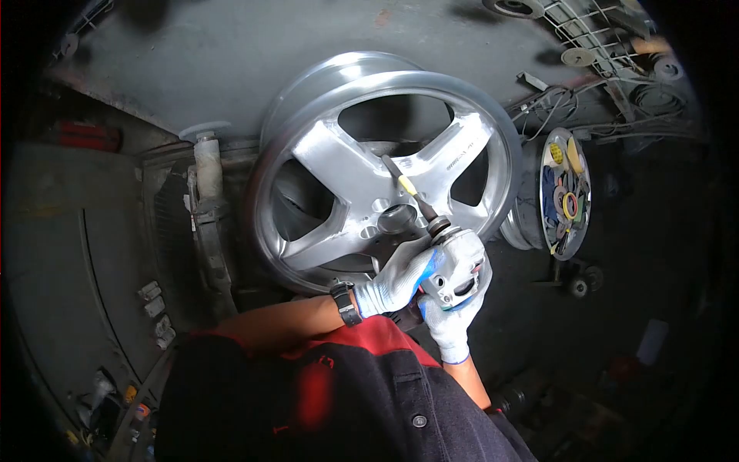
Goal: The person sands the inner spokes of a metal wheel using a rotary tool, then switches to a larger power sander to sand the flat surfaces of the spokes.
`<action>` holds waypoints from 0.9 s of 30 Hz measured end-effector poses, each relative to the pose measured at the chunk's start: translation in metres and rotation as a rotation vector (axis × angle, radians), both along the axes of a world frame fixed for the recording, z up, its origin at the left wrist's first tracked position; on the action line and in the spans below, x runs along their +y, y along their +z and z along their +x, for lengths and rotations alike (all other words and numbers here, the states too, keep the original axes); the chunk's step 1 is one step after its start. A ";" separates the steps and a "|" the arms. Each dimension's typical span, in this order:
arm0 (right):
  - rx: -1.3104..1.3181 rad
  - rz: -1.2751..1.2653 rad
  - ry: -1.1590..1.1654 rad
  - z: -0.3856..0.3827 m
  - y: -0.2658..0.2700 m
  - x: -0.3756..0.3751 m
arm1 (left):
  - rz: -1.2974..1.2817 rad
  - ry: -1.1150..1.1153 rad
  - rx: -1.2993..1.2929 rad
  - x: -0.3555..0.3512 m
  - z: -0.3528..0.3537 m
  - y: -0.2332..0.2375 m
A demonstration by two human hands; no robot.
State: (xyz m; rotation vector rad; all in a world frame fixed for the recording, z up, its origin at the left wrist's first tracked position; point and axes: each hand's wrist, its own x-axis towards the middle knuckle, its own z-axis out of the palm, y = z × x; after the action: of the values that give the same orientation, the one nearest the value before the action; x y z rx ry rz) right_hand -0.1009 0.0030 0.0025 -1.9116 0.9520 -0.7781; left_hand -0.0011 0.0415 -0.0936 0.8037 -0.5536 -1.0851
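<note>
A large silver alloy wheel (339,165) with broad spokes stands tilted in front of me. Both my hands wear white and blue gloves and hold a power tool (460,266) at the wheel's lower right. My left hand (400,281) wraps the tool's near side, with a black watch on that wrist. My right hand (456,319) grips the body from below and the right. From the tool a dark shaft with a yellow band (406,184) reaches over the hub, its tip at or close to a spoke's inner end.
Right of the wheel, a round tray (548,202) holds tape rolls and small items. A grinder-like tool (208,173) lies at the left. Wire racks (589,38) and coiled cables (558,104) are at the upper right; a small caster (579,287) sits below the tray.
</note>
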 end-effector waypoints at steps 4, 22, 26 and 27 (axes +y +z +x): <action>-0.076 0.041 -0.081 0.002 0.000 -0.004 | 0.022 -0.083 0.095 -0.007 0.030 0.060; -0.117 0.335 0.108 -0.020 0.033 -0.022 | -0.215 -0.366 0.108 -0.005 0.040 0.075; 0.227 -0.065 0.295 -0.029 0.033 -0.041 | -0.109 -0.478 0.164 -0.002 0.044 0.078; 0.474 -0.268 0.481 -0.031 0.035 -0.048 | -0.105 -0.479 0.165 -0.004 0.048 0.074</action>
State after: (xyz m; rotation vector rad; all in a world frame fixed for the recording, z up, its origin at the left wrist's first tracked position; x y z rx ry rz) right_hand -0.1319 -0.0447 0.0377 -2.4951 0.6238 -0.1727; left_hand 0.0472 0.0377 -0.0200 0.4924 -0.6748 -1.5319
